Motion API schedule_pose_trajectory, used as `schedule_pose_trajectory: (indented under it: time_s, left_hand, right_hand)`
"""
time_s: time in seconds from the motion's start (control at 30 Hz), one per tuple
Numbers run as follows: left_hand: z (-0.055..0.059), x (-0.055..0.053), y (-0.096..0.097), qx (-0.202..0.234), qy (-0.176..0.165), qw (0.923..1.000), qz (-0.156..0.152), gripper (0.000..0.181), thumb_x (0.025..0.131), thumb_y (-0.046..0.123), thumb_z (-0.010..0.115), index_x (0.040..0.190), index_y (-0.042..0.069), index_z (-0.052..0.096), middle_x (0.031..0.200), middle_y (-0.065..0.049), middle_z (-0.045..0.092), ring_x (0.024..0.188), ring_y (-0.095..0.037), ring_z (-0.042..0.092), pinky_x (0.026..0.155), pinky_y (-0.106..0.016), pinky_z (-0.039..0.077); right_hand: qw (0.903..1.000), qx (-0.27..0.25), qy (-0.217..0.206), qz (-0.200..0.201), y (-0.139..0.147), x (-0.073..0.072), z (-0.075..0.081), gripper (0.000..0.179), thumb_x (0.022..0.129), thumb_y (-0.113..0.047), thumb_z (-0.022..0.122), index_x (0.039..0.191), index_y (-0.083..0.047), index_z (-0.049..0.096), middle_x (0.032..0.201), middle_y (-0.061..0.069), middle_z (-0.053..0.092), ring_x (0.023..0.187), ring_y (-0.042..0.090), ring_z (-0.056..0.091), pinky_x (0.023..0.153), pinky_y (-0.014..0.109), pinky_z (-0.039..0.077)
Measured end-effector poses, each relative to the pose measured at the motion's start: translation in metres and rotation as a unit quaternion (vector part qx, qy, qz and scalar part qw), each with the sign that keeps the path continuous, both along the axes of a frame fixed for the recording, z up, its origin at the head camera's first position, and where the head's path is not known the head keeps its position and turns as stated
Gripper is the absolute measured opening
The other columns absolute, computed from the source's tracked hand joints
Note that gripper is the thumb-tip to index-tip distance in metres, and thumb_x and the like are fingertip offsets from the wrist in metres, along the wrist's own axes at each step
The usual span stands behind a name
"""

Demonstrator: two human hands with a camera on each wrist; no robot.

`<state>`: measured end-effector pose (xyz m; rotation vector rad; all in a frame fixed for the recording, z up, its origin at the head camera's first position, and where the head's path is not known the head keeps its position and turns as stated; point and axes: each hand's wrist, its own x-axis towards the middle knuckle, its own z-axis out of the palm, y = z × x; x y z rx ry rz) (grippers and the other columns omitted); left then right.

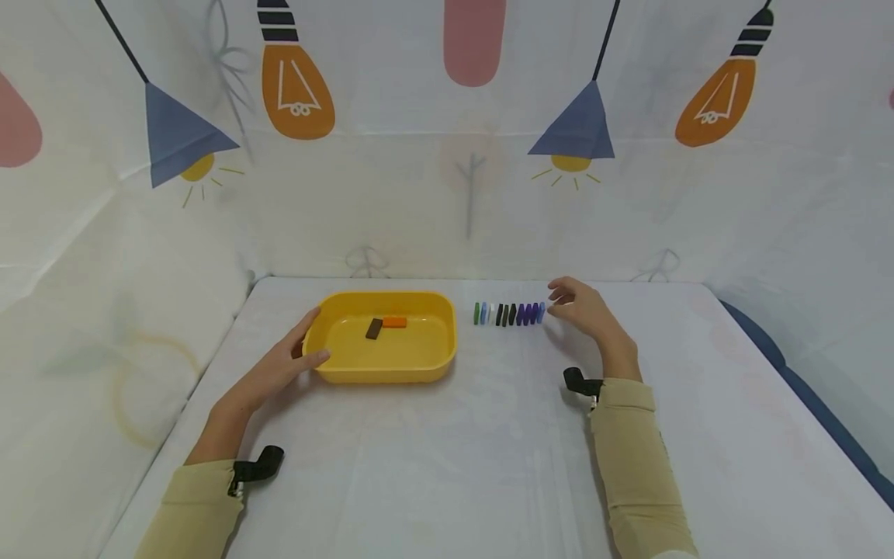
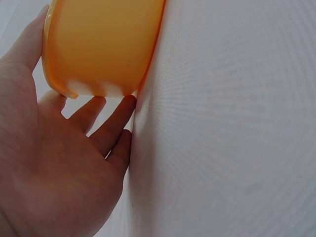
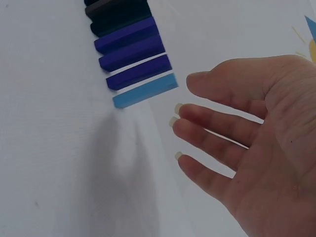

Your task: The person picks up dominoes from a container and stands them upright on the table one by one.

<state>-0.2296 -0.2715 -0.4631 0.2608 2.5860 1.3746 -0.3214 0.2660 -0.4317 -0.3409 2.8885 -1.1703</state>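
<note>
My left hand [image 1: 275, 369] holds the left end of a yellow plastic tray [image 1: 384, 376], its thumb at the rim. In the left wrist view, several fingers [image 2: 113, 126] touch the outer wall of the tray [image 2: 101, 44]. Inside lie an orange domino block [image 1: 394, 322] and a dark brown domino block [image 1: 374, 329]. My right hand [image 1: 585, 310] is just right of a row of upright dominoes, beside the light blue end domino [image 3: 145, 91]. Its fingers are loosely bent and apart from the row, with nothing held. Purple dominoes [image 3: 131, 54] stand beyond the light blue one.
Further left along the row are black, white, light blue and green dominoes [image 1: 477, 314]. A white cloth [image 1: 447, 458] covers the table. Behind it hangs a pale curtain [image 1: 391, 202] printed with lamps and bulbs. Small black cameras [image 1: 258, 464] sit on both wrists.
</note>
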Motion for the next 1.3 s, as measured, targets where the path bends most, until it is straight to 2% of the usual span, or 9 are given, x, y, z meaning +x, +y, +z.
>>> schedule_pose_trajectory:
  time_s: [0.37, 0.6, 0.87, 1.03, 1.17, 1.3]
  left_hand:
    - [0.003, 0.002, -0.004, -0.008, -0.001, 1.0, 0.005, 0.086, 0.097, 0.043, 0.06, 0.158, 0.044, -0.002, 0.17, -0.002, 0.0, 0.155, -0.038, 0.004, 0.118, -0.07, 0.011]
    - [0.004, 0.005, -0.005, -0.022, 0.007, 0.9997, 0.006, 0.088, 0.097, 0.043, 0.06, 0.159, 0.037, -0.002, 0.17, -0.006, 0.001, 0.154, -0.04, 0.007, 0.118, -0.069, 0.014]
    - [0.007, 0.002, -0.003, -0.045, 0.014, 0.9988, 0.01, 0.088, 0.097, 0.048, 0.058, 0.16, 0.036, -0.003, 0.17, -0.006, 0.002, 0.154, -0.04, 0.009, 0.118, -0.068, 0.016]
    - [0.005, 0.0, 0.0, -0.041, 0.01, 0.9991, 0.008, 0.088, 0.097, 0.047, 0.059, 0.16, 0.036, -0.002, 0.169, -0.008, 0.004, 0.154, -0.04, 0.011, 0.118, -0.069, 0.016]
    - [0.001, 0.0, 0.003, -0.038, 0.004, 0.9992, 0.005, 0.088, 0.097, 0.046, 0.059, 0.16, 0.036, -0.002, 0.169, -0.009, 0.004, 0.153, -0.041, 0.013, 0.118, -0.068, 0.017]
    - [-0.001, 0.0, 0.003, -0.042, 0.009, 0.999, 0.013, 0.087, 0.097, 0.048, 0.058, 0.159, 0.038, -0.002, 0.169, -0.007, 0.004, 0.153, -0.04, 0.014, 0.118, -0.067, 0.018]
  right_hand:
    - [0.9994, -0.006, 0.032, -0.011, -0.019, 0.004, 0.018, 0.043, 0.094, -0.018, 0.06, 0.136, -0.008, 0.053, 0.13, 0.019, 0.061, 0.12, 0.034, 0.057, 0.103, 0.054, 0.046]
    - [0.997, -0.032, 0.066, 0.023, -0.041, 0.004, 0.026, 0.04, 0.092, -0.011, 0.059, 0.131, -0.002, 0.057, 0.125, 0.021, 0.063, 0.114, 0.033, 0.06, 0.107, 0.051, 0.044]
    - [0.9954, -0.034, 0.068, 0.058, -0.06, 0.002, 0.028, 0.04, 0.094, -0.012, 0.061, 0.132, -0.002, 0.057, 0.123, 0.019, 0.064, 0.113, 0.032, 0.061, 0.106, 0.051, 0.046]
    - [0.9945, -0.032, 0.064, 0.076, -0.072, 0.002, 0.027, 0.037, 0.094, -0.012, 0.062, 0.13, -0.004, 0.058, 0.124, 0.021, 0.064, 0.112, 0.031, 0.061, 0.106, 0.05, 0.046]
    - [0.9942, -0.015, 0.056, 0.091, -0.084, 0.003, 0.026, 0.035, 0.094, -0.014, 0.062, 0.128, -0.008, 0.059, 0.121, 0.016, 0.065, 0.111, 0.027, 0.061, 0.106, 0.048, 0.047]
    - [0.9904, -0.028, 0.058, 0.122, -0.102, 0.005, 0.031, 0.034, 0.094, -0.016, 0.064, 0.127, -0.01, 0.061, 0.119, 0.01, 0.067, 0.11, 0.025, 0.061, 0.106, 0.046, 0.048]
